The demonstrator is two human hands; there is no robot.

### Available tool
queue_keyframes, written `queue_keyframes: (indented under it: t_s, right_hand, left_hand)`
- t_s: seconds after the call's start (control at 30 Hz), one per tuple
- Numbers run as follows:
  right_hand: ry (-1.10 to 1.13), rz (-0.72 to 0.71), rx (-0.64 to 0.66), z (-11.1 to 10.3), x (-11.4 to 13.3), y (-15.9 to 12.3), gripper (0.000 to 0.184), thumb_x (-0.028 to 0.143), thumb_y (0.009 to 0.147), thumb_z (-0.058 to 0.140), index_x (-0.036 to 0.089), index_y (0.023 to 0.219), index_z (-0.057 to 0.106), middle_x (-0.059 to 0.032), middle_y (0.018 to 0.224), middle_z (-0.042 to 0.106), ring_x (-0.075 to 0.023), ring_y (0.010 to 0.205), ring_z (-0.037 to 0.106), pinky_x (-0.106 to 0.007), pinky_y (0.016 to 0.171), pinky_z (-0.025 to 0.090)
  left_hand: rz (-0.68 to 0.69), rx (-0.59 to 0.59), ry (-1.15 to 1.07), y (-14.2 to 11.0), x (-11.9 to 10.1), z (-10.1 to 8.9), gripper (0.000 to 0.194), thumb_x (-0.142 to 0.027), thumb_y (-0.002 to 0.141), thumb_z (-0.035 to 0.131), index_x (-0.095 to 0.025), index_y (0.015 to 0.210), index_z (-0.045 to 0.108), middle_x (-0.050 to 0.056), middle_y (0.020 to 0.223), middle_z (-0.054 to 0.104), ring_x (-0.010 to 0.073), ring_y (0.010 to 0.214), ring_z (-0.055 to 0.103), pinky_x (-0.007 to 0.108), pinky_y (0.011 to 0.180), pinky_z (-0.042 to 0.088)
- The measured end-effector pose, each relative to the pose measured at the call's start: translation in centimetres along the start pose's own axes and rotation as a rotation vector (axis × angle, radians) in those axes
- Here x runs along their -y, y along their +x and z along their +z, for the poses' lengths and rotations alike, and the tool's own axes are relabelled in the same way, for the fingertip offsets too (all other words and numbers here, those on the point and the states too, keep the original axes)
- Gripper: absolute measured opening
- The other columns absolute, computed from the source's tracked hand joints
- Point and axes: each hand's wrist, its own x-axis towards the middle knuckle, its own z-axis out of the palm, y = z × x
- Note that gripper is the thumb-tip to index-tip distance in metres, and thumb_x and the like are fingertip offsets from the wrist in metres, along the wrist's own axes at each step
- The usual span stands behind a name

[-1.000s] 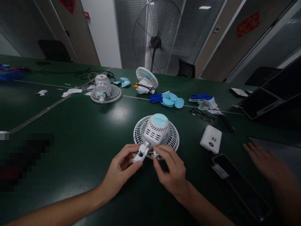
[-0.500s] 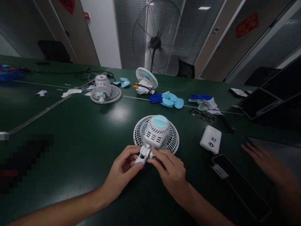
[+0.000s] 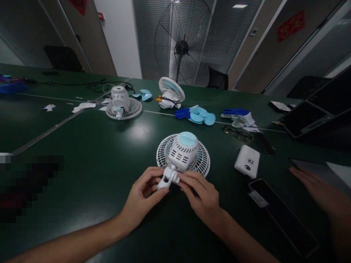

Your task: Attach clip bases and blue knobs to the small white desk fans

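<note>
A white fan head (image 3: pixel 183 155) with a light blue cap lies face down on its round grille on the green table. Its white neck bracket (image 3: pixel 166 178) points towards me. My left hand (image 3: pixel 144 195) is closed around the left side of this bracket, thumb along its lower end. On the other side, my right hand (image 3: pixel 203 195) pinches at a small white knob (image 3: pixel 176 178) on the joint with thumb and fingertips. Parts of the bracket are hidden behind my left fingers.
Another person's hand (image 3: pixel 309 182) rests at the right. A white power bank (image 3: pixel 247 160), a dark phone-like slab (image 3: pixel 282 215) and glasses (image 3: pixel 237 133) lie nearby. Further back are two fans (image 3: pixel 120 100) (image 3: pixel 170 93), blue fan blades (image 3: pixel 202 115) and gloves (image 3: pixel 238 117).
My right fingertips have drawn slightly to the right at the joint, showing more of the knob. My left hand keeps its hold; the other person's hand has shifted a little.
</note>
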Motion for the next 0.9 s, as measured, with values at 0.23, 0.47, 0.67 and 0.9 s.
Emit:
queue_keyframes:
  t_s: [0.23,0.47,0.67,0.9]
  right_hand:
    - [-0.101,0.096,-0.031,-0.1,0.4,0.5,0.009,0.018,0.101,0.062,0.018,0.094,0.067,-0.0027,0.085,0.071,-0.0134,0.069,0.068,-0.027,0.06,0.052]
    - [-0.22,-0.174,-0.007,-1.1,-1.1,-0.1,0.026,0.009,0.097,0.07,0.017,0.121,0.07,-0.0062,0.108,0.078,-0.0143,0.096,0.075,-0.023,0.08,0.059]
    - [-0.273,-0.272,0.029,-1.3,-1.7,0.4,0.025,0.01,0.096,0.072,0.015,0.121,0.07,-0.0071,0.108,0.08,-0.0149,0.092,0.077,-0.025,0.079,0.061]
    - [-0.202,-0.059,-0.003,-0.1,-0.4,0.6,0.014,0.02,0.105,0.06,0.017,0.097,0.069,-0.0033,0.084,0.077,-0.014,0.073,0.073,-0.026,0.064,0.053]
  left_hand:
    - [-0.005,0.016,0.027,-0.2,0.1,0.0,0.028,-0.029,0.093,0.077,-0.026,0.12,0.07,0.006,0.13,0.056,0.0192,0.107,0.065,0.03,0.094,0.058]
    - [-0.013,-0.002,0.018,0.0,0.0,0.0,0.032,-0.032,0.093,0.077,-0.025,0.123,0.07,0.008,0.132,0.055,0.0228,0.108,0.065,0.036,0.091,0.06]
    - [-0.01,-0.018,0.027,0.0,-0.1,-0.1,0.031,-0.034,0.092,0.077,-0.024,0.12,0.07,0.008,0.13,0.056,0.0222,0.105,0.065,0.036,0.089,0.06]
    - [-0.007,-0.021,0.036,-0.1,0.0,0.1,0.03,-0.034,0.092,0.078,-0.024,0.119,0.07,0.008,0.13,0.055,0.0227,0.106,0.065,0.036,0.09,0.061]
